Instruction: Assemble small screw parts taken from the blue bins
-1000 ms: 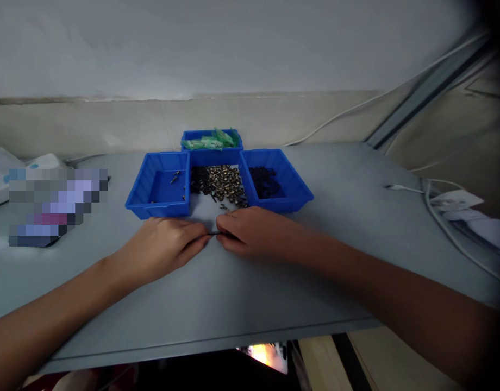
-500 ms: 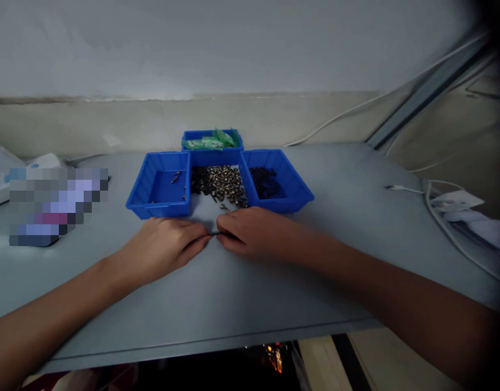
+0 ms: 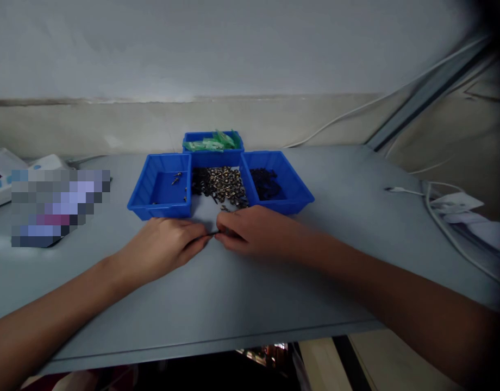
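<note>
My left hand (image 3: 170, 243) and my right hand (image 3: 250, 231) meet over the grey table, fingertips pinched together. Between them shows a small thin dark piece (image 3: 213, 233), gripped from both sides; its full shape is hidden. Just beyond lies a pile of small metal parts (image 3: 225, 184), with dark parts (image 3: 201, 182) at its left side. A blue bin (image 3: 164, 209) on the left has a few metal parts in it. Another blue bin (image 3: 293, 203) on the right contains dark parts. Green plastic pieces (image 3: 213, 142) fill the rear blue bin (image 3: 216, 158).
A blurred-out flat object (image 3: 62, 206) lies on the left of the table (image 3: 193, 315), near a white device (image 3: 1, 179). At the right are a cable with a plug (image 3: 402, 190) and white papers or wrapping (image 3: 457, 201). A wall stands behind.
The fingers of my right hand have shifted very slightly at the thin dark piece. Both hands otherwise keep their places, and the bins look the same.
</note>
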`<state>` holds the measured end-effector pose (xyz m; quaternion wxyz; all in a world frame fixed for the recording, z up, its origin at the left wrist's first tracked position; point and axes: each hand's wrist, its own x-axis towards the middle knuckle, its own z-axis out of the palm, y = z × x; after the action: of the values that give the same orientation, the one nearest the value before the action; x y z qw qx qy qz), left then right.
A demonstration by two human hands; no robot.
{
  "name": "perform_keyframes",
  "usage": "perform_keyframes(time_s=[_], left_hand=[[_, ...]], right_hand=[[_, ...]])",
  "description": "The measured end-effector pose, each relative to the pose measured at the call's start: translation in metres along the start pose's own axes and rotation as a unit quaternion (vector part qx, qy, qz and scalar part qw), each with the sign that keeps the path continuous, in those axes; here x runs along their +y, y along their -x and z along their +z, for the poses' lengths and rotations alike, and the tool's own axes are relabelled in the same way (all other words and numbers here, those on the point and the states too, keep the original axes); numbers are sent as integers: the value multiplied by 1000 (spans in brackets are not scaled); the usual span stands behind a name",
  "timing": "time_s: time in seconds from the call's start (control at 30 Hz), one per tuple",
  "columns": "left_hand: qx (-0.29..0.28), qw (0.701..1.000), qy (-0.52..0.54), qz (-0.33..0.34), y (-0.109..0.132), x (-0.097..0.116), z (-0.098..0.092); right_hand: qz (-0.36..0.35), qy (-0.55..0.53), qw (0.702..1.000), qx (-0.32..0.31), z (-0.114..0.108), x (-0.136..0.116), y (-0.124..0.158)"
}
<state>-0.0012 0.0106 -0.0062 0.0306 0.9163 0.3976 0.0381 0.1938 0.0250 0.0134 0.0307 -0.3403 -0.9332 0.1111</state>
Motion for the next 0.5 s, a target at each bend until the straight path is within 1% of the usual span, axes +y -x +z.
perform_keyframes(time_s=[0.13,0.33,0.5], left_hand=[[11,1000,3,8,0,-1,1],[32,999,14,6,0,2,-2],[58,998,5,10,1,2,-5]], right_hand=[[-13,-12,1000,24,0,1,0],[4,30,999,-10,4,3,-2],[-3,57,998,-5,6,3,-3]])
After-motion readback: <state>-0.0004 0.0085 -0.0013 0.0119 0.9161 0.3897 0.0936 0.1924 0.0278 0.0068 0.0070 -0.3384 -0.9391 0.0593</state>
